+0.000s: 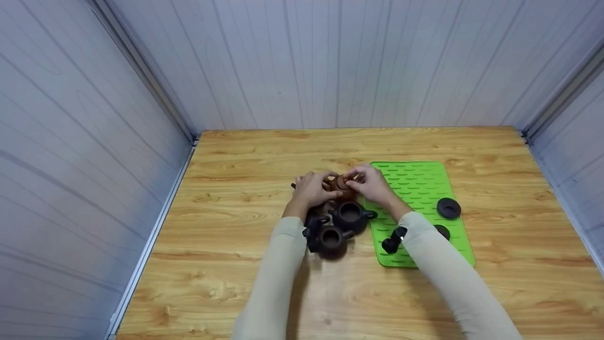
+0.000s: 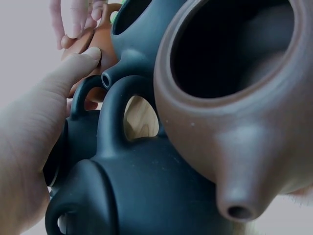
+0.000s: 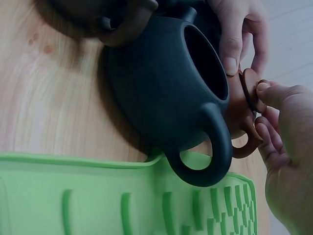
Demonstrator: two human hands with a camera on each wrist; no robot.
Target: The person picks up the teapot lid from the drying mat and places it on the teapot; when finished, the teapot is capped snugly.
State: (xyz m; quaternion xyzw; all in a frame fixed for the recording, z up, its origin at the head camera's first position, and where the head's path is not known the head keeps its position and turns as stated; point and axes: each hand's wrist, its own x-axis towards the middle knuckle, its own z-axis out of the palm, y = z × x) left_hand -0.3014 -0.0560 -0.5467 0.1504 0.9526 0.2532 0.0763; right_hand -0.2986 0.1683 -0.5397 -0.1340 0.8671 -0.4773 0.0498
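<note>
My left hand [image 1: 311, 190] grips a small reddish-brown clay teapot [image 3: 236, 105], its thumb on the body near the mouth. With thumb and fingers my right hand [image 1: 373, 186] pinches the matching round lid [image 3: 251, 88] at the teapot's mouth. A dark gap shows under the lid's edge; whether it is seated I cannot tell. Close in front stands a black lidless teapot [image 3: 146, 83]. Nearer still is a brown lidless teapot [image 1: 332, 251]. Black lidded teapots [image 2: 156, 191] stand below my left wrist, partly hidden by it in the head view.
A green ridged mat [image 1: 410, 177] lies right of the teapots, under my right forearm. On it rest a dark round lid [image 1: 448, 208] and another dark lid [image 1: 442, 231], partly covered by the sleeve. White panel walls [image 1: 302, 66] enclose the wooden table [image 1: 226, 264].
</note>
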